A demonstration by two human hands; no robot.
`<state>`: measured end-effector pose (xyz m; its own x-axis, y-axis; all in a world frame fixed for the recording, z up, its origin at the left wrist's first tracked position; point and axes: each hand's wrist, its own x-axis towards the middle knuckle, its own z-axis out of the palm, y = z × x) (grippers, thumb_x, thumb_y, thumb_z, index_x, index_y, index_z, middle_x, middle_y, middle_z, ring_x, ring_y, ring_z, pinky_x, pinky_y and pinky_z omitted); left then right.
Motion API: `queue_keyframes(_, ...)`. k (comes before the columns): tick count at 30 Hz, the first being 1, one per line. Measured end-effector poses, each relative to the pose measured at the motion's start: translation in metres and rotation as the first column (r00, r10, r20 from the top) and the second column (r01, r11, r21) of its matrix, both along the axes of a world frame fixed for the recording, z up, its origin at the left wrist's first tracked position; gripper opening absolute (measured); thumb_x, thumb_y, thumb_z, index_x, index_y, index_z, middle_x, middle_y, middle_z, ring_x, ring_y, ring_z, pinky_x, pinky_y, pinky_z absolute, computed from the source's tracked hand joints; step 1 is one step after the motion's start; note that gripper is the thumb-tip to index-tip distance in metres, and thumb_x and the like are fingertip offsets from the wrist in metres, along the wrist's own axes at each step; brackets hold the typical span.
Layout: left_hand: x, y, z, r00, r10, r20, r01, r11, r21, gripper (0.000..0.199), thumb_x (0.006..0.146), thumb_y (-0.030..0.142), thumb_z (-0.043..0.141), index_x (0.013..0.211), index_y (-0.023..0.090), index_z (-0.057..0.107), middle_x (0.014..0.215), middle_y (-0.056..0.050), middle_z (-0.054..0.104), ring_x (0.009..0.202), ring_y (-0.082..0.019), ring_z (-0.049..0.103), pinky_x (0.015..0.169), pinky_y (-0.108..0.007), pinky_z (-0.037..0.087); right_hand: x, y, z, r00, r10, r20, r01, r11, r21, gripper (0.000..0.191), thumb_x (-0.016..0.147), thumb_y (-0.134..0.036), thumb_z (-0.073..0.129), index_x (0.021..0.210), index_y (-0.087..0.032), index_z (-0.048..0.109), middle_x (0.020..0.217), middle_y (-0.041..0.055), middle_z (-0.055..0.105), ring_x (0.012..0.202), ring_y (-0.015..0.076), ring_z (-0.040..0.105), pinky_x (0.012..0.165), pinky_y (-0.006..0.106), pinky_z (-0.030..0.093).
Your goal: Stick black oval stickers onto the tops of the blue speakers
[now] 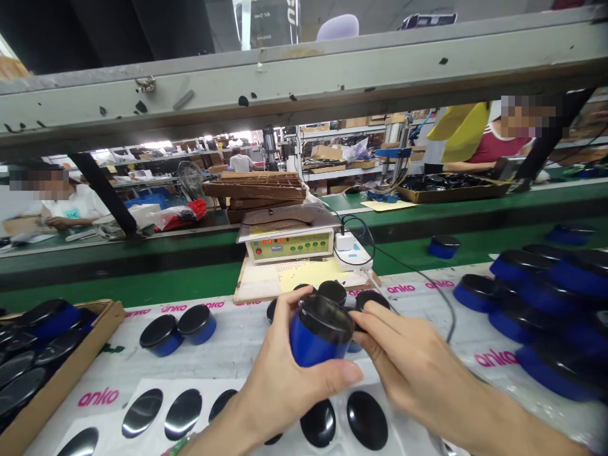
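A blue cup-shaped part with a glossy black top [319,332] is held in my left hand [285,373], its thumb and fingers wrapped round the side. My right hand [413,361] is at the right edge of that part, thumb and fingertips pinched together; whatever lies between them is too small to make out. Below my hands, a white sheet [142,396] carries several black oval discs [318,423]. Behind the held part stand more black-topped parts [332,292], partly hidden by my fingers.
Two blue parts [197,324] stand left of centre, beside a cardboard box [95,335] of similar parts. A pile of blue parts [522,304] fills the right. A control box [289,247] with cables stands behind. Co-workers sit beyond the green conveyor [204,285]; a shelf beam crosses overhead.
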<state>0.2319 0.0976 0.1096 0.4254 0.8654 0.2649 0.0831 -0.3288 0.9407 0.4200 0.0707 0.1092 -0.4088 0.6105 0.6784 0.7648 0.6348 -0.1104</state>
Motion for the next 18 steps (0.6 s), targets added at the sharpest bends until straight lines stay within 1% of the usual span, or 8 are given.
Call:
queue_keyframes(2,-0.001,-0.001,0.001,0.982,0.083,-0.169,-0.033,0.959,0.281,0.073,0.072,0.051,0.073,0.131,0.027,0.036,0.123,-0.01,0.048,0.112,-0.026,0.055,0.097,-0.044,0.049,0.007,0.002,-0.003,0.995,0.089,-0.05,-0.094,0.99,-0.106,0.019,0.091,-0.007,0.037,0.089,-0.017,0.053,0.073,0.0029,0.054,0.058,0.0146,0.053,0.049,0.026,0.041)
queue_keyframes(3,-0.002,-0.001,0.001,0.959,0.166,-0.229,-0.044,0.886,0.461,0.072,0.075,0.047,0.072,0.134,0.025,0.037,0.123,-0.011,0.045,0.113,-0.026,0.053,0.096,-0.044,0.05,0.01,0.002,-0.005,0.991,0.117,-0.063,-0.124,0.985,-0.119,0.019,0.092,-0.008,0.036,0.093,-0.018,0.052,0.076,0.0032,0.055,0.061,0.0146,0.054,0.051,0.026,0.043)
queue_keyframes(6,0.0,-0.004,0.003,0.909,0.359,-0.211,0.0,0.509,0.861,0.061,0.082,0.027,0.068,0.134,0.011,0.041,0.116,-0.013,0.042,0.113,-0.024,0.05,0.097,-0.04,0.051,0.017,0.0,-0.009,0.988,0.138,-0.075,-0.142,0.989,-0.048,0.019,0.094,-0.009,0.035,0.102,-0.019,0.05,0.08,0.0042,0.057,0.07,0.0155,0.057,0.057,0.025,0.047)
queue_keyframes(8,0.003,-0.007,0.004,0.927,0.356,-0.123,0.019,0.282,0.959,0.044,0.082,0.008,0.063,0.124,0.009,0.05,0.111,-0.011,0.043,0.116,-0.023,0.049,0.101,-0.041,0.05,0.02,-0.003,-0.01,0.99,0.129,-0.059,-0.128,0.992,0.019,0.018,0.095,-0.009,0.036,0.103,-0.018,0.05,0.081,0.0054,0.059,0.071,0.0155,0.059,0.058,0.024,0.048)
queue_keyframes(9,0.005,-0.008,0.005,0.937,0.339,-0.082,0.012,0.203,0.979,0.038,0.08,0.001,0.06,0.116,0.01,0.054,0.11,-0.01,0.042,0.119,-0.023,0.048,0.103,-0.043,0.049,0.021,-0.005,-0.01,0.992,0.121,-0.045,-0.119,0.992,0.048,0.017,0.095,-0.01,0.037,0.101,-0.018,0.05,0.081,0.0062,0.06,0.071,0.0151,0.059,0.057,0.024,0.048)
queue_keyframes(11,0.009,-0.011,0.007,0.943,0.331,-0.045,0.001,0.132,0.991,0.03,0.078,-0.004,0.058,0.104,0.013,0.059,0.106,-0.007,0.039,0.123,-0.024,0.046,0.106,-0.045,0.048,0.023,-0.008,-0.009,0.995,0.098,-0.01,-0.096,0.99,0.1,0.015,0.095,-0.011,0.037,0.097,-0.017,0.051,0.08,0.0073,0.062,0.067,0.0146,0.06,0.054,0.023,0.047)
queue_keyframes(14,0.012,-0.013,0.011,0.935,0.351,-0.048,0.007,0.117,0.993,0.024,0.079,-0.004,0.058,0.095,0.014,0.061,0.1,-0.004,0.037,0.119,-0.02,0.049,0.106,-0.044,0.049,0.025,-0.01,-0.008,0.997,0.07,0.023,-0.073,0.985,0.157,0.014,0.096,-0.013,0.037,0.094,-0.017,0.051,0.078,0.0074,0.064,0.066,0.0144,0.061,0.055,0.023,0.048)
queue_keyframes(18,0.014,-0.014,0.012,0.943,0.328,-0.061,0.027,0.107,0.994,0.026,0.078,-0.008,0.055,0.092,0.013,0.062,0.1,-0.004,0.037,0.093,-0.008,0.054,0.106,-0.043,0.05,0.024,-0.01,-0.009,0.996,0.082,0.016,-0.084,0.977,0.195,0.014,0.096,-0.015,0.038,0.094,-0.016,0.052,0.073,0.0059,0.065,0.063,0.014,0.061,0.053,0.023,0.047)
